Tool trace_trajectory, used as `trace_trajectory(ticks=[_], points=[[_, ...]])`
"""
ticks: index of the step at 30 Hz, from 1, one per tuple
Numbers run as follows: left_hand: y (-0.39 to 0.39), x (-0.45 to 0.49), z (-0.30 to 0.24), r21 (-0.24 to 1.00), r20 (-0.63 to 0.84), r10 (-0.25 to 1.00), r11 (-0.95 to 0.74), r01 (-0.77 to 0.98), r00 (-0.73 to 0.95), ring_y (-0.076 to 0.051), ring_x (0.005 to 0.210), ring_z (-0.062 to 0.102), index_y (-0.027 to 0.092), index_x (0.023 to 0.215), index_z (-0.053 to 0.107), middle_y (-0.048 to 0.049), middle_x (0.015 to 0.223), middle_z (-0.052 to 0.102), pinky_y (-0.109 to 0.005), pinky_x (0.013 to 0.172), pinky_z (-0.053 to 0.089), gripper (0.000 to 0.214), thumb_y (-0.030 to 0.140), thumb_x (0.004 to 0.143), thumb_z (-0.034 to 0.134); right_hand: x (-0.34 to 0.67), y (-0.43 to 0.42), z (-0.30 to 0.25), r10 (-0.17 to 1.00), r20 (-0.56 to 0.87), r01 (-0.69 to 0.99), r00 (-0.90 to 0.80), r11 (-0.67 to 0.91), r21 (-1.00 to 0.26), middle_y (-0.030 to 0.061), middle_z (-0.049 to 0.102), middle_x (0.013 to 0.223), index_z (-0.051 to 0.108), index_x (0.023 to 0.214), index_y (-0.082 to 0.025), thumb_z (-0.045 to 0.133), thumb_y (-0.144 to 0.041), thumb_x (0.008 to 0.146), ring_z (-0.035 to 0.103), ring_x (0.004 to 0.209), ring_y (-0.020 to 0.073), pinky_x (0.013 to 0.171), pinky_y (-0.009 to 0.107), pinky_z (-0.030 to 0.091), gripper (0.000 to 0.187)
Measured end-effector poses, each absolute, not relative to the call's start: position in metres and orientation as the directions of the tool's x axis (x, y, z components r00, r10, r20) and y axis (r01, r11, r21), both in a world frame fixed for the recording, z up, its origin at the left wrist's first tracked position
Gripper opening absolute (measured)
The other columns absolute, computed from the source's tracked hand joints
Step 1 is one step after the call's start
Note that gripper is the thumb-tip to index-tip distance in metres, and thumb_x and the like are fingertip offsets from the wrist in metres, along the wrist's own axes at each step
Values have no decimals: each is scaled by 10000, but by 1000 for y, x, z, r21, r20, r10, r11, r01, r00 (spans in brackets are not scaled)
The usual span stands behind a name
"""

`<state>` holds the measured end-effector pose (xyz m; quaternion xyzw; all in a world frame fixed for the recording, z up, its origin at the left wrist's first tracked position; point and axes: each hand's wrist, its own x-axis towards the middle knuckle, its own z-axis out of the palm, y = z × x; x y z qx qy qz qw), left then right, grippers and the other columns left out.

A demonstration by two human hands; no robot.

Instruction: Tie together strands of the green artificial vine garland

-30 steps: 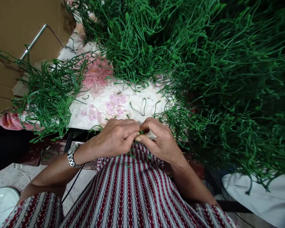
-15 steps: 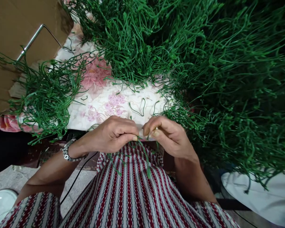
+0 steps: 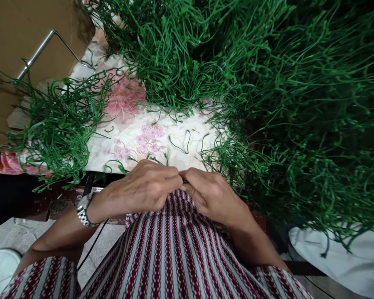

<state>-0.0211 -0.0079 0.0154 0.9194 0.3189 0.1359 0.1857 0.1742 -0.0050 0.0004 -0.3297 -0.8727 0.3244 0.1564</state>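
Observation:
My left hand (image 3: 152, 185), with a metal-banded watch (image 3: 83, 209) at the wrist, is closed just above my lap. Several thin green stems (image 3: 121, 167) stick out behind its knuckles, so it seems wrapped round them. Fingertip to fingertip with it, my right hand (image 3: 216, 195) is closed too. What lies between the two hands is hidden by the fingers. Beyond them a loose bent stem (image 3: 183, 145) lies on the floral cloth (image 3: 127, 137).
A large heap of green stems (image 3: 180, 62) fills the back and right side. At the left lies a smaller tangled pile (image 3: 59, 128), near a bent metal rod (image 3: 40, 50) and a cardboard box (image 3: 28, 25). A round white lid-like object (image 3: 1, 265) sits at lower left.
My hands have closed in and now touch; the right has turned knuckles up. Stems that hung below my left hand now show behind it instead.

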Motion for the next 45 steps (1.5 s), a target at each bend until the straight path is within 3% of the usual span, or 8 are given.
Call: trace_trajectory(ticks=[2, 5, 11, 18, 22, 25, 36, 45], points=[[-7, -26, 23, 454, 17, 540, -754, 475, 841, -112, 536, 406, 172, 668, 482, 14, 623, 508, -266, 512, 298, 197, 28, 728, 361, 179, -7, 5, 600, 0, 505, -800, 673, -541, 27, 541, 687, 511, 776, -158, 391, -80, 790, 429, 552, 113, 508, 258, 327, 144], [-3, -32, 26, 607, 28, 499, -697, 382, 866, -100, 513, 392, 164, 611, 469, 16, 577, 479, -258, 505, 295, 208, 57, 761, 372, 187, -5, 9, 513, 61, 405, -856, 741, -536, 13, 543, 656, 526, 727, -171, 401, -87, 794, 428, 574, 113, 555, 265, 343, 165], [9, -24, 18, 885, 162, 787, -383, 265, 595, -94, 686, 511, 141, 887, 577, -20, 751, 572, -214, 624, 387, 169, 98, 840, 421, 185, 7, 10, 735, 464, 491, -495, 677, -548, 31, 632, 1003, 599, 854, -222, 557, -221, 810, 498, 984, 224, 875, 414, 329, 62], [4, -14, 7, 982, 59, 939, -116, 149, 340, -85, 668, 483, 151, 826, 538, 4, 732, 522, -187, 597, 394, 37, 163, 812, 506, 156, 7, -6, 861, 331, 368, -386, 473, -800, 13, 599, 828, 506, 993, -178, 443, -208, 868, 550, 662, 91, 606, 219, 440, 143], [1, -11, 0, 996, 56, 976, -69, 55, 209, -84, 644, 511, 143, 763, 551, 0, 695, 545, -176, 581, 416, 63, 197, 778, 578, 151, 6, -12, 837, 312, 404, -449, 501, -765, 43, 607, 926, 474, 1089, -175, 495, -242, 849, 564, 759, 119, 670, 241, 456, 251], [-2, -10, -1, 993, 87, 980, -100, 64, 180, -89, 660, 525, 142, 773, 567, -7, 704, 565, -180, 590, 424, 37, 175, 774, 582, 152, 7, -14, 801, 338, 387, -494, 551, -739, 46, 599, 866, 506, 998, -167, 509, -223, 842, 561, 784, 134, 680, 252, 450, 166], [3, -25, 16, 928, -127, 851, -80, 364, 510, -71, 631, 457, 143, 811, 520, 27, 701, 508, -185, 564, 380, 41, 174, 788, 534, 159, 5, -17, 746, 361, 236, -560, 562, -793, 3, 514, 690, 548, 839, -144, 545, -188, 809, 481, 631, 99, 564, 229, 375, 53], [4, -28, 14, 808, -152, 821, -218, 548, 551, -64, 569, 468, 138, 774, 571, 38, 636, 551, -184, 539, 339, 50, 168, 775, 531, 159, -2, -23, 752, 361, 274, -551, 572, -773, 4, 494, 681, 537, 827, -144, 510, -137, 810, 463, 632, 103, 562, 236, 371, 33]])
